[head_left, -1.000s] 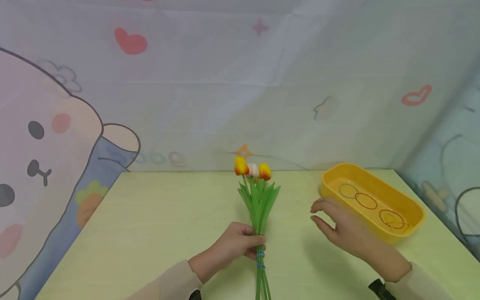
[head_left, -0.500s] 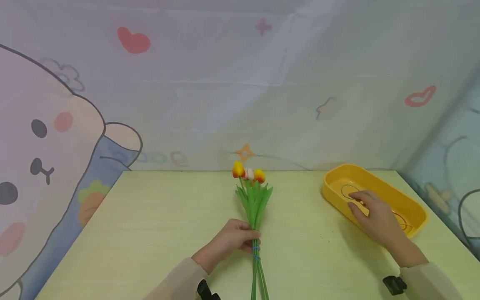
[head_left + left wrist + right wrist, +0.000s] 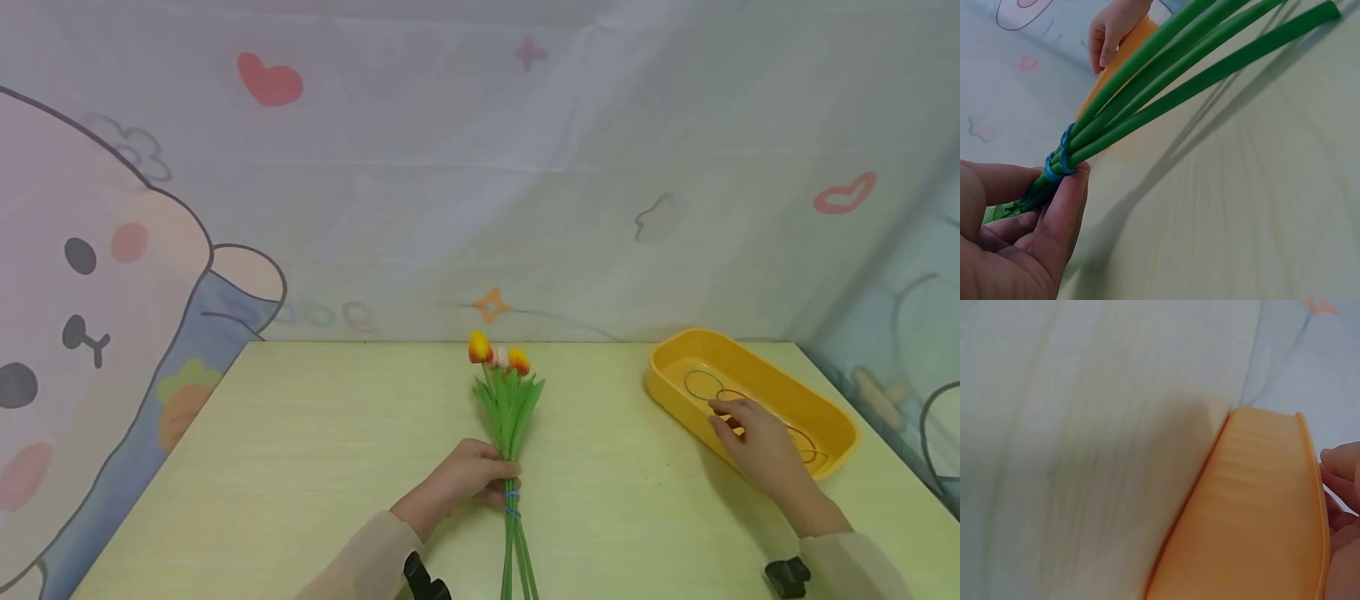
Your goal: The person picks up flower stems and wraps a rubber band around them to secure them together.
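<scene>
My left hand grips a small bunch of artificial tulips by the green stems, flower heads pointing away from me. Two blue rubber bands circle the stems beside my thumb and fingers in the left wrist view. My right hand is over the near side of a yellow plastic tray, fingers bent and a small gap between thumb and fingertips. Inside the tray lie several loose rubber bands, among them a green rubber band. In the right wrist view the tray wall hides part of the right fingers.
A pale wooden table bears the tray at its back right. Behind it hangs a printed cloth backdrop. The stem ends reach toward the table's near edge.
My right hand has moved right from beside the tray to over it, its fingers drawing closer together. The tulips have shifted slightly down and left with my left hand still gripping them.
</scene>
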A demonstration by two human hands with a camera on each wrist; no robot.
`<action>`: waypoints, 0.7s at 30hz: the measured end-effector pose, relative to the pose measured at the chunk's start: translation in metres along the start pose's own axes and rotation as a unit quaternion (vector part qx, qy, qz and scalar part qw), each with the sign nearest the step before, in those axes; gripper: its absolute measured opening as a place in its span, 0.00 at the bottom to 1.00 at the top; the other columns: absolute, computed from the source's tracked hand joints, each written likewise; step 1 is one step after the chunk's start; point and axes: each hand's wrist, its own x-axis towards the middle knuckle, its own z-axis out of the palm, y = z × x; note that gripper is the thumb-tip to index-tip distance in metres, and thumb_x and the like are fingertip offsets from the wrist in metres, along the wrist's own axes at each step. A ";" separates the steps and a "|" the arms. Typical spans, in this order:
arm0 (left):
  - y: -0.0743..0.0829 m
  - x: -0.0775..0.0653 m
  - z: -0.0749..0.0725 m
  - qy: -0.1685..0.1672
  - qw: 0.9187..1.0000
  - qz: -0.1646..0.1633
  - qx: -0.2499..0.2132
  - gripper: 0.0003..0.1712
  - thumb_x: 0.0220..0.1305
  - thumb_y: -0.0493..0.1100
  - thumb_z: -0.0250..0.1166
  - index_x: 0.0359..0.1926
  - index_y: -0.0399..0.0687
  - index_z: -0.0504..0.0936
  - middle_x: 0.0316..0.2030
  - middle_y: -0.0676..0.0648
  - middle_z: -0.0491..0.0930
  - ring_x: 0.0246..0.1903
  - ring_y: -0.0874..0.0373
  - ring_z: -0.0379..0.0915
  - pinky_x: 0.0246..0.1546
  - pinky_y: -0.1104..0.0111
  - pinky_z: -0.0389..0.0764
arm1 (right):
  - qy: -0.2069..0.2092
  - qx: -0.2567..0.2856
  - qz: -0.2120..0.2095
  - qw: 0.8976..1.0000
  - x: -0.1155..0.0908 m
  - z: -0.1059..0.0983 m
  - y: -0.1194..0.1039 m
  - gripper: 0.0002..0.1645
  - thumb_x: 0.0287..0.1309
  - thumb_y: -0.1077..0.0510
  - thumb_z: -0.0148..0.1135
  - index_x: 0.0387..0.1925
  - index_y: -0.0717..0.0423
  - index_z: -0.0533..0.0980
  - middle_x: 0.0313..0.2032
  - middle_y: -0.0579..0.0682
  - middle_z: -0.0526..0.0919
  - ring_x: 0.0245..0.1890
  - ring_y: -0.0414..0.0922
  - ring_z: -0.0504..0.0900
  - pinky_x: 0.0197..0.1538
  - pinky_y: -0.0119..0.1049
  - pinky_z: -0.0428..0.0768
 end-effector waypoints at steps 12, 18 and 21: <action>-0.008 0.004 -0.002 0.001 1.000 -0.023 -0.020 0.12 0.64 0.36 0.62 0.37 0.25 0.81 0.19 0.50 0.79 0.19 0.64 0.77 0.26 0.71 0.85 | 0.027 -0.010 -0.020 0.999 0.000 0.005 0.001 0.12 0.55 0.69 0.64 0.43 0.69 0.80 0.37 0.62 0.82 0.32 0.52 0.79 0.32 0.33 0.81; -0.010 0.005 -0.005 0.003 0.999 -0.035 -0.035 0.11 0.64 0.35 0.63 0.36 0.26 0.80 0.19 0.48 0.78 0.18 0.63 0.77 0.25 0.72 0.85 | 0.030 -0.001 -0.024 0.999 -0.001 0.005 0.001 0.12 0.55 0.70 0.64 0.43 0.70 0.80 0.38 0.63 0.83 0.32 0.53 0.80 0.31 0.33 0.81; -0.010 0.005 -0.005 0.009 0.999 -0.037 -0.036 0.10 0.63 0.35 0.63 0.35 0.26 0.80 0.19 0.48 0.78 0.18 0.63 0.77 0.26 0.71 0.85 | 0.031 -0.003 -0.024 0.999 -0.002 0.005 0.000 0.12 0.55 0.70 0.64 0.43 0.70 0.80 0.37 0.62 0.83 0.32 0.52 0.80 0.32 0.34 0.82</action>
